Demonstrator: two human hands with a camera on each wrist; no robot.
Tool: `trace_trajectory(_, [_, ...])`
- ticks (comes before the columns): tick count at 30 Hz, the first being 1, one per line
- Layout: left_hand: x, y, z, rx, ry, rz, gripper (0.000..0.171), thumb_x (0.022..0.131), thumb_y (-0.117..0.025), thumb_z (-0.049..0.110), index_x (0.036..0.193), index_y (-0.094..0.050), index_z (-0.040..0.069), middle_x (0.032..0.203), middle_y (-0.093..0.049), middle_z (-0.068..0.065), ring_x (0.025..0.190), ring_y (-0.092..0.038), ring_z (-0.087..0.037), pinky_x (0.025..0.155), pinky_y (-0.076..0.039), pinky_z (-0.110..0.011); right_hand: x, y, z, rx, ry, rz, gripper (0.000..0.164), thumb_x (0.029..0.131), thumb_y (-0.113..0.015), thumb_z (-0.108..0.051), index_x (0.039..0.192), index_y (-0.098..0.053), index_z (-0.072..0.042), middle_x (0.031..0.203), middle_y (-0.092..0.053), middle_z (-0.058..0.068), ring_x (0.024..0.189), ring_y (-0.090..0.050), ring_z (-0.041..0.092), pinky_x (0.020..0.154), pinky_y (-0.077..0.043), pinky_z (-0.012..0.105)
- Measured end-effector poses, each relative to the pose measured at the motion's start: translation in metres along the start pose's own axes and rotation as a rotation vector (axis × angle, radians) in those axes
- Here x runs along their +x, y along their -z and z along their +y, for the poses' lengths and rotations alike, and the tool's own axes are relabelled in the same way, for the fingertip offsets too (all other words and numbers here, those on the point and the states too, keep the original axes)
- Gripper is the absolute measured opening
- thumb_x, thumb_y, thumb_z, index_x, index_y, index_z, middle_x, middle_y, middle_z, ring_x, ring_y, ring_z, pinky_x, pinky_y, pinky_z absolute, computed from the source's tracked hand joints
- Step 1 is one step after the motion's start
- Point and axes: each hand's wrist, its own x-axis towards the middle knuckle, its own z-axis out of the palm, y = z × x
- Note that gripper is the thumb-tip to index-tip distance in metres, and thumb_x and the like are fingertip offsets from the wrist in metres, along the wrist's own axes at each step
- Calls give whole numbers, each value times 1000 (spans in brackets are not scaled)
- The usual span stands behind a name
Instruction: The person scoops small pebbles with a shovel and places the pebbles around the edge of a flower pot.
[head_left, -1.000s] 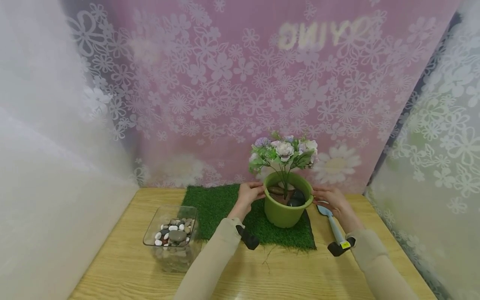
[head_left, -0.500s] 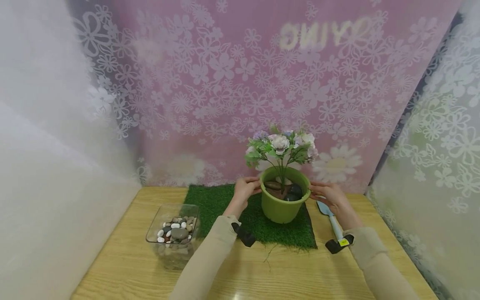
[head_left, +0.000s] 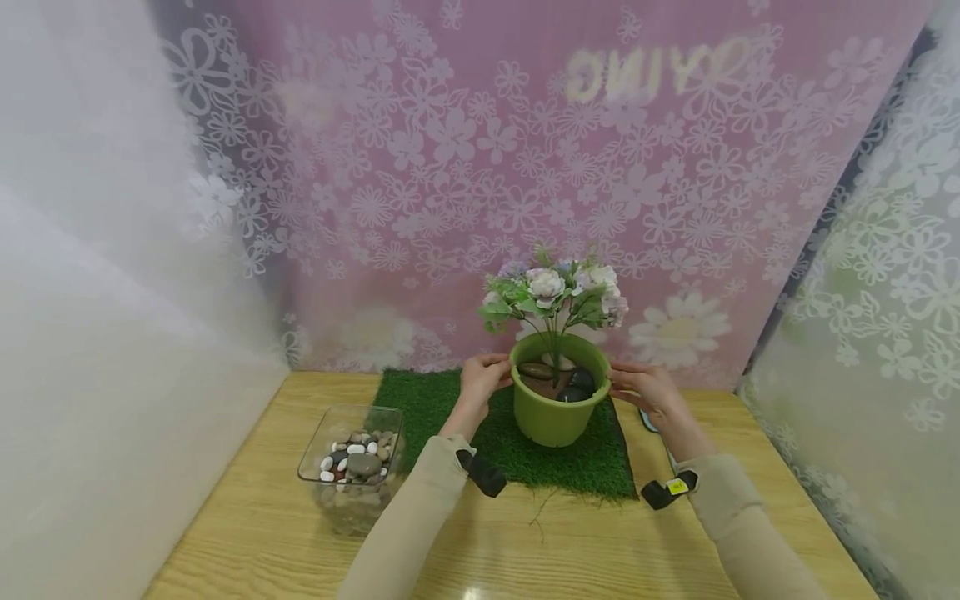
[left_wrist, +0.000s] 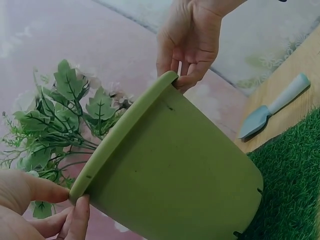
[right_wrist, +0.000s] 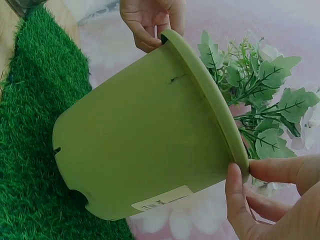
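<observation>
A green flower pot (head_left: 551,423) stands upright over the artificial grass mat (head_left: 431,400). My left hand (head_left: 480,385) pinches its rim on the left, thumb outside, as the left wrist view shows. On the opposite side my right hand (head_left: 651,393) pinches the rim between thumb and fingers. Artificial flowers (head_left: 551,292), pale pink and purple with green leaves, rise from the pot's middle. Around their stems lie black stones (head_left: 576,390) and a brown stone (head_left: 536,371) on a brown fill. A label (right_wrist: 162,197) shows low on the pot in the right wrist view.
A clear square container (head_left: 352,483) of mixed pebbles stands left of the mat on the wooden table (head_left: 247,492). To the mat's right lies a light-blue trowel (left_wrist: 280,102), mostly hidden by my right arm in the head view. A pink floral backdrop (head_left: 450,208) rises behind.
The pot has shifted left over the mat, with both hands keeping their grip on its rim. My right hand now covers more of the trowel.
</observation>
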Motion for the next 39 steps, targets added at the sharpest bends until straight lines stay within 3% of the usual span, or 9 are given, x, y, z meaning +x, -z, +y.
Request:
trace_trajectory(6, [-3, 8, 2, 9, -4, 36, 27, 100, -63, 11, 123, -71, -1, 119, -69, -17, 92, -69, -19, 85, -59, -31, 0, -9, 0, 19, 18, -24, 57, 102, -60, -11, 151, -38, 10, 115, -62, 0, 88, -65, 9, 88, -57, 25])
trace_trajectory(11, [-3, 16, 1, 1, -12, 46, 28, 100, -63, 11, 125, -70, -1, 122, -68, -18, 92, -70, -19, 90, -58, -36, 2, -19, -2, 59, -3, -29, 59, 102, -60, -9, 151, -36, 11, 140, -51, 26, 85, -66, 6, 85, -58, 24])
trace_trajectory(14, [-3, 21, 0, -8, -15, 56, 28, 101, -63, 12, 125, -70, -1, 124, -68, -18, 95, -71, -19, 90, -58, -37, 4, -25, -2, 44, -5, -37, 57, 102, -60, -10, 151, -38, 10, 150, -43, 28, 86, -67, 4, 89, -57, 27])
trace_trajectory(16, [-2, 24, -1, -12, -16, 62, 27, 101, -62, 12, 124, -70, -1, 124, -68, -17, 96, -71, -20, 90, -58, -37, 6, -28, 0, 38, -4, -41, 56, 102, -60, -10, 150, -39, 10, 142, -52, 26, 85, -66, 4, 92, -57, 29])
trace_trajectory(18, [-3, 27, -1, -19, -14, 69, 27, 101, -63, 13, 123, -71, 0, 123, -68, -17, 96, -70, -20, 90, -58, -37, 7, -31, 1, 31, 2, -38, 55, 102, -60, -10, 150, -40, 10, 127, -61, 14, 85, -66, 5, 94, -56, 30])
trace_trajectory(21, [-2, 30, -1, -16, -17, 83, 27, 101, -62, 13, 123, -71, 0, 120, -68, -17, 94, -69, -19, 88, -58, -34, 11, -36, 3, 25, 3, -28, 52, 102, -60, -9, 149, -43, 8, 113, -62, 0, 83, -64, 7, 94, -56, 31])
trace_trajectory(30, [-1, 39, -4, -40, -17, 140, 28, 101, -62, 14, 123, -71, -1, 117, -69, -16, 97, -68, -20, 85, -58, -32, 14, -50, 5, 39, 8, -29, 54, 102, -60, -9, 150, -42, 8, 121, -60, 6, 83, -64, 6, 89, -58, 28])
trace_trajectory(34, [-2, 43, -4, -42, -36, 155, 26, 101, -62, 14, 120, -72, 0, 114, -70, -16, 98, -69, -23, 88, -58, -37, 16, -54, 7, 44, 7, -38, 55, 102, -60, -10, 151, -41, 7, 123, -58, 5, 86, -64, 6, 95, -56, 31])
trace_trajectory(39, [-3, 46, -2, -60, -37, 187, 25, 100, -61, 13, 117, -73, 0, 107, -70, -12, 90, -67, -18, 84, -57, -34, 22, -60, 8, 46, 1, -41, 54, 102, -60, -11, 151, -42, 5, 129, -56, 10, 90, -64, 8, 98, -54, 33])
